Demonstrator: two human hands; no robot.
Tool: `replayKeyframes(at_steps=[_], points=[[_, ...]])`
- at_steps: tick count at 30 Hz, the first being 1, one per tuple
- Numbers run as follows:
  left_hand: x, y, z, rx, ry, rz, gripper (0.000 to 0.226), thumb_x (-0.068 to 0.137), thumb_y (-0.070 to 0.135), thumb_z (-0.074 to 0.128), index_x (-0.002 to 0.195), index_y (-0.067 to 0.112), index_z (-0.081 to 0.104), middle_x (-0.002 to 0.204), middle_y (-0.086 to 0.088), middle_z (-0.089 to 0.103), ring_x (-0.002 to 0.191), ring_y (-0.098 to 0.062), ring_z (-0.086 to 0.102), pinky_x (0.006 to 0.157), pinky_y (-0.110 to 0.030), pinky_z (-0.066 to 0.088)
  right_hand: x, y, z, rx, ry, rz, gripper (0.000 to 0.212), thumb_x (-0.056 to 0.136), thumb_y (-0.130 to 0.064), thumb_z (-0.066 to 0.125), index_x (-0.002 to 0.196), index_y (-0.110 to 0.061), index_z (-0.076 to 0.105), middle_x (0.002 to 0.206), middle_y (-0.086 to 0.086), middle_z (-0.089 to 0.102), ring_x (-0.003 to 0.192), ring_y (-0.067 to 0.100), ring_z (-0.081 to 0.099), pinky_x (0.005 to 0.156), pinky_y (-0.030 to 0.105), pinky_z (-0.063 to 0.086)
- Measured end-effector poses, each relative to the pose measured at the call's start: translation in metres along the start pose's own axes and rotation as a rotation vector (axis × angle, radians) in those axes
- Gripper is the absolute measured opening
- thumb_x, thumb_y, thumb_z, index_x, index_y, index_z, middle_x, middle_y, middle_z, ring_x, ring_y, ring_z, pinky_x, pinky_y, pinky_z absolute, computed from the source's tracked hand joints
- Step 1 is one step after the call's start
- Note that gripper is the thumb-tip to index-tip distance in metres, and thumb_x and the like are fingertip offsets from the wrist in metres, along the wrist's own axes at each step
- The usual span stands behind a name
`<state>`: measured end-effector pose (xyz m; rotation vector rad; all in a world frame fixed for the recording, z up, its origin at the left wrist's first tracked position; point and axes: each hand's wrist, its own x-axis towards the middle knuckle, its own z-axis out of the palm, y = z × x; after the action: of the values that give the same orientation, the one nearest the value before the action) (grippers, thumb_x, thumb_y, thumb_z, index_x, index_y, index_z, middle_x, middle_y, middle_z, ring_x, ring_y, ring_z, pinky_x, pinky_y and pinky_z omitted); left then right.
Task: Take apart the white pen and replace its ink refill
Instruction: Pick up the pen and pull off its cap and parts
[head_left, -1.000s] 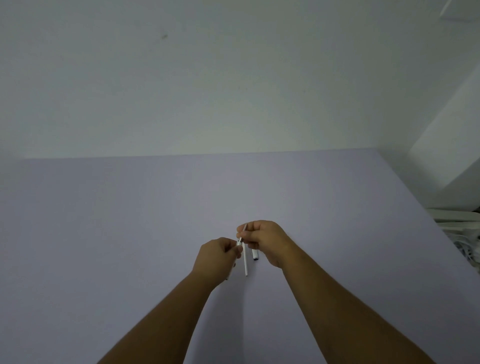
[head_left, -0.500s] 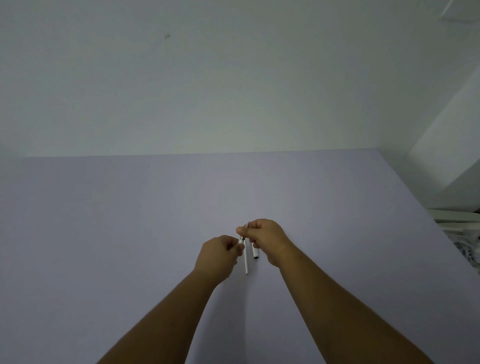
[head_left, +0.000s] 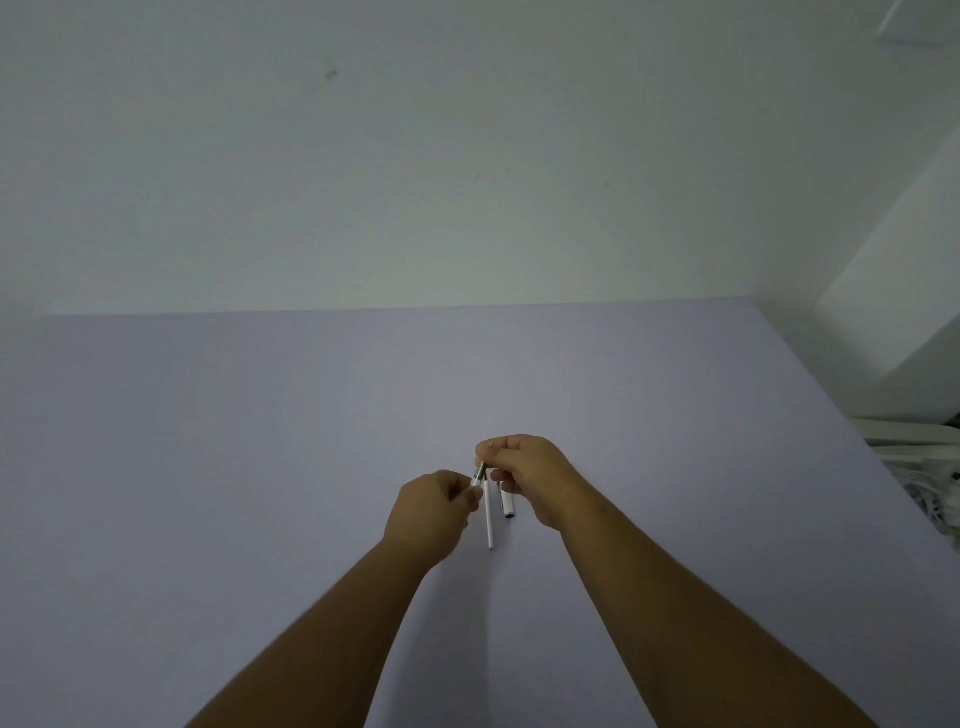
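Observation:
Both hands meet over the middle of the lilac table (head_left: 260, 467). My left hand (head_left: 431, 514) is closed around the white pen body, of which only the tip end (head_left: 476, 479) shows. My right hand (head_left: 530, 473) pinches a thin dark ink refill (head_left: 481, 470) that sticks out of that end. On the table under the hands lie a thin white refill (head_left: 489, 519) and a short white pen cap (head_left: 507, 505) with a dark end. Most of the pen is hidden inside my left fist.
A pale wall rises behind the table's far edge. White cables and a white box (head_left: 924, 467) sit off the table's right edge. A white wall corner (head_left: 893, 291) stands at the right.
My right hand has drawn slightly up and away from my left, exposing a little more of the dark refill between them. The parts on the table have not moved.

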<state>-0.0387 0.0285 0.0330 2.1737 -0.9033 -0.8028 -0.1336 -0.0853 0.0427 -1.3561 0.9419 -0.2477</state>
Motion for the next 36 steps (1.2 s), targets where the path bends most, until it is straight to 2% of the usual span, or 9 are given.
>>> replayKeyframes(at_steps=[2, 6, 11, 15, 19, 24, 28, 30, 36], points=[[0.000, 0.001, 0.000, -0.005, -0.001, -0.002, 0.019, 0.090, 0.033, 0.055, 0.075, 0.025, 0.064, 0.065, 0.010, 0.063, 0.061, -0.004, 0.060, 0.053, -0.018, 0.044, 0.000, 0.000, 0.002, -0.032, 0.048, -0.012, 0.012, 0.078, -0.029, 0.071, 0.078, -0.018, 0.067, 0.081, 0.001, 0.066, 0.075, 0.015, 0.056, 0.070, 0.027, 0.049], [0.000, 0.002, 0.000, -0.016, -0.002, -0.013, 0.020, 0.090, 0.032, 0.055, 0.075, 0.023, 0.064, 0.066, 0.007, 0.064, 0.062, -0.007, 0.061, 0.053, -0.019, 0.044, 0.001, -0.001, 0.001, 0.006, -0.012, -0.034, 0.017, 0.085, -0.008, 0.059, 0.083, -0.023, 0.068, 0.093, 0.002, 0.070, 0.082, 0.012, 0.061, 0.069, 0.021, 0.050], [-0.001, 0.002, -0.001, -0.013, 0.000, -0.012, 0.021, 0.089, 0.032, 0.054, 0.073, 0.024, 0.065, 0.062, 0.009, 0.062, 0.059, -0.005, 0.059, 0.050, -0.020, 0.043, 0.000, 0.000, 0.003, -0.028, 0.057, -0.004, 0.014, 0.079, -0.028, 0.071, 0.086, -0.017, 0.068, 0.089, 0.002, 0.068, 0.080, 0.015, 0.059, 0.071, 0.025, 0.051], [-0.001, 0.001, -0.001, -0.014, 0.011, -0.014, 0.021, 0.089, 0.032, 0.055, 0.072, 0.024, 0.064, 0.063, 0.007, 0.063, 0.061, -0.008, 0.060, 0.052, -0.019, 0.044, -0.001, -0.001, 0.003, 0.018, 0.006, -0.037, 0.016, 0.086, -0.008, 0.059, 0.092, -0.020, 0.068, 0.090, -0.002, 0.070, 0.084, 0.014, 0.062, 0.069, 0.021, 0.049], [-0.002, 0.001, -0.001, -0.009, 0.011, -0.015, 0.022, 0.090, 0.033, 0.054, 0.072, 0.026, 0.063, 0.063, 0.008, 0.063, 0.060, -0.007, 0.059, 0.052, -0.019, 0.044, -0.003, -0.003, 0.005, -0.013, 0.079, 0.002, 0.022, 0.079, -0.031, 0.071, 0.094, -0.015, 0.068, 0.085, 0.000, 0.067, 0.077, 0.012, 0.059, 0.070, 0.025, 0.050], [-0.004, 0.002, -0.001, -0.034, 0.015, -0.012, 0.021, 0.090, 0.032, 0.055, 0.076, 0.022, 0.066, 0.070, 0.002, 0.067, 0.068, -0.014, 0.065, 0.057, -0.022, 0.049, -0.003, -0.004, 0.007, 0.010, 0.037, -0.022, 0.011, 0.083, -0.015, 0.067, 0.093, -0.017, 0.069, 0.092, 0.004, 0.069, 0.080, 0.013, 0.063, 0.068, 0.021, 0.050], [-0.005, 0.003, -0.003, -0.024, 0.018, 0.007, 0.021, 0.091, 0.031, 0.054, 0.078, 0.020, 0.066, 0.072, 0.002, 0.068, 0.070, -0.015, 0.065, 0.061, -0.023, 0.050, -0.006, -0.004, 0.008, -0.018, 0.048, 0.021, 0.015, 0.080, -0.028, 0.070, 0.089, -0.015, 0.068, 0.083, 0.001, 0.066, 0.074, 0.012, 0.059, 0.066, 0.023, 0.049], [-0.005, 0.003, -0.002, -0.024, 0.014, 0.012, 0.022, 0.091, 0.031, 0.054, 0.078, 0.019, 0.067, 0.072, 0.001, 0.068, 0.071, -0.016, 0.066, 0.063, -0.026, 0.051, -0.007, -0.004, 0.008, -0.017, 0.051, -0.006, 0.005, 0.082, -0.020, 0.068, 0.087, -0.018, 0.067, 0.082, -0.001, 0.066, 0.074, 0.011, 0.060, 0.066, 0.022, 0.049], [-0.004, -0.002, -0.002, -0.046, 0.011, 0.004, 0.022, 0.089, 0.033, 0.054, 0.070, 0.026, 0.063, 0.064, 0.007, 0.062, 0.061, -0.009, 0.059, 0.056, -0.024, 0.049, -0.002, -0.014, 0.002, 0.142, 0.073, -0.081, 0.028, 0.090, 0.000, 0.046, 0.106, -0.018, 0.062, 0.093, -0.003, 0.070, 0.086, 0.010, 0.063, 0.074, 0.024, 0.049]])
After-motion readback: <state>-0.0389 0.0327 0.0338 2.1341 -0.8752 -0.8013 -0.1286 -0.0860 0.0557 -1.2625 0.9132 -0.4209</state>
